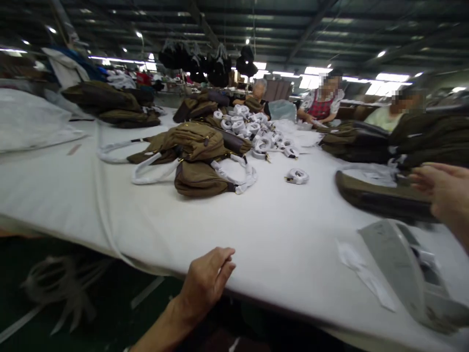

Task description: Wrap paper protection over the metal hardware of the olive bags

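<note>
My left hand (208,271) is loosely closed over the near edge of the white table (271,254), and nothing shows between its thumb and fingers. Off to the right, my right hand (449,188) is closed with its fingers drawn together, somewhat blurred. It is over an olive bag with a dark base (388,198); whether it pinches anything is hidden. Below that hand stands a grey tape dispenser (397,269), with a crumpled white strip (362,274) beside it. Olive-brown bags (201,178) with white-wrapped handles lie at the table's middle.
A heap of white-wrapped coiled straps (252,127) lies farther back, with one single coil (297,176) nearer. More bags are piled at back left (106,102) and right (355,139). A co-worker in a red checked apron (321,105) and others are across the table.
</note>
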`<state>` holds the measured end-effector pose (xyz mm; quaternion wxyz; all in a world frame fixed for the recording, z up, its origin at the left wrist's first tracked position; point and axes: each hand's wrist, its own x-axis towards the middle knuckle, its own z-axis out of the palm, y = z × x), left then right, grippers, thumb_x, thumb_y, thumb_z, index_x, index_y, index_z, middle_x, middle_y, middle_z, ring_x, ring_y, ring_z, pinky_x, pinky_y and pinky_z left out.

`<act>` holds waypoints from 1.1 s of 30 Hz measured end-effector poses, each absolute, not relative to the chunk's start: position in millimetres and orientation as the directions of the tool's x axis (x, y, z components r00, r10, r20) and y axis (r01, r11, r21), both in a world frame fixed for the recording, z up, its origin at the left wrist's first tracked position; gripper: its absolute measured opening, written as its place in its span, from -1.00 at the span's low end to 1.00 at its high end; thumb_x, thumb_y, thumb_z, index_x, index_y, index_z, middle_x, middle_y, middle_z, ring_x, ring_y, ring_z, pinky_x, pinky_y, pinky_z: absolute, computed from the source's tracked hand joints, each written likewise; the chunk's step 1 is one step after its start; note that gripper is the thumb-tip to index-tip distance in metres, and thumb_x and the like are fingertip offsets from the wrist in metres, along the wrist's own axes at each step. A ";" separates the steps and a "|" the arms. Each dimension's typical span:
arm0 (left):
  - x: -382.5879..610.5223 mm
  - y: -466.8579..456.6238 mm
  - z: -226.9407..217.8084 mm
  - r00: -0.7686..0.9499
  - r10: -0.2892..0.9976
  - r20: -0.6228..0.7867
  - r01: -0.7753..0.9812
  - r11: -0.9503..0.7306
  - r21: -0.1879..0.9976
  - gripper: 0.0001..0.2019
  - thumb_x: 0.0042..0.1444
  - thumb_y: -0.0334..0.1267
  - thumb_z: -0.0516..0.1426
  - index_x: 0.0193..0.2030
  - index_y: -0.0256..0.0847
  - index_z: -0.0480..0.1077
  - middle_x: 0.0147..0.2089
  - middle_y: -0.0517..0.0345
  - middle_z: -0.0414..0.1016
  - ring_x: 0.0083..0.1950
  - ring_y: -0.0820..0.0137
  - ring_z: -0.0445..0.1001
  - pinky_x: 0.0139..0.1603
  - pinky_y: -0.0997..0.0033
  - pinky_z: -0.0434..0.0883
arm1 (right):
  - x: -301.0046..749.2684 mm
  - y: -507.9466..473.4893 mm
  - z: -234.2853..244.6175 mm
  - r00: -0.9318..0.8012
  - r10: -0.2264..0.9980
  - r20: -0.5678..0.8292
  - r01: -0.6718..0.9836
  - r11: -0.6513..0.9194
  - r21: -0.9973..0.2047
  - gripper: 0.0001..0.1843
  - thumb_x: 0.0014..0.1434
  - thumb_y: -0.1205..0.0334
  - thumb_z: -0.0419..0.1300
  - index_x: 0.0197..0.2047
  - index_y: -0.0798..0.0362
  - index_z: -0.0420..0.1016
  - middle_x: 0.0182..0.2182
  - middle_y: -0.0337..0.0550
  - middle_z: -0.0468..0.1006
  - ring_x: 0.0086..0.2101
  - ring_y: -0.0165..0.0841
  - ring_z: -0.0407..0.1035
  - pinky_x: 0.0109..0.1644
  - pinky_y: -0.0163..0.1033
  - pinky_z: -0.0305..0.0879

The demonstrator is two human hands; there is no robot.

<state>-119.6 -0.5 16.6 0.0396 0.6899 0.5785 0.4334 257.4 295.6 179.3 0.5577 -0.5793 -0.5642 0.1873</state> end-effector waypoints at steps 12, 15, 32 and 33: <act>-251.6 161.3 72.5 -0.124 0.792 0.597 0.988 0.042 0.149 -0.61 0.21 -0.31 0.10 0.18 -0.32 0.29 0.28 -0.20 0.29 0.34 0.11 0.20 0.32 0.12 0.17 | 31.7 210.6 -0.7 -0.579 0.800 0.157 0.486 0.493 -0.722 -0.71 0.22 0.02 0.09 -0.29 -0.02 0.56 -0.31 -0.12 0.60 -0.30 -0.20 0.48 -0.16 -0.10 0.38; -288.8 207.2 91.7 -0.183 0.771 0.610 0.980 0.190 0.054 -0.34 0.16 -0.28 0.18 0.37 -0.34 0.06 0.45 -0.23 0.01 0.47 0.04 -0.08 0.40 0.01 -0.03 | 29.2 214.2 -17.6 -0.583 0.771 0.256 0.475 0.579 -0.663 -0.75 0.25 0.08 0.07 -0.25 -0.06 0.55 -0.24 -0.11 0.60 -0.22 -0.17 0.47 -0.07 -0.07 0.35; -342.3 281.6 180.6 -0.475 0.549 0.688 0.878 0.354 0.323 -0.85 0.22 -0.40 0.01 -0.15 -0.23 0.38 -0.06 -0.02 0.46 0.04 0.22 0.41 0.09 0.25 0.32 | 36.7 232.9 -27.9 -0.571 0.771 0.281 0.360 0.543 -0.759 -0.71 0.24 0.04 0.08 -0.30 -0.02 0.56 -0.29 -0.11 0.62 -0.27 -0.21 0.49 -0.13 -0.14 0.37; -344.6 278.9 198.7 -0.449 0.507 0.736 0.893 0.273 0.357 -0.90 0.20 -0.41 0.04 -0.21 -0.23 0.37 -0.14 0.03 0.46 -0.01 0.26 0.42 0.07 0.28 0.32 | 37.1 233.8 -27.2 -0.565 0.777 0.278 0.346 0.529 -0.775 -0.71 0.23 0.03 0.09 -0.30 -0.01 0.56 -0.29 -0.11 0.62 -0.27 -0.21 0.49 -0.11 -0.13 0.37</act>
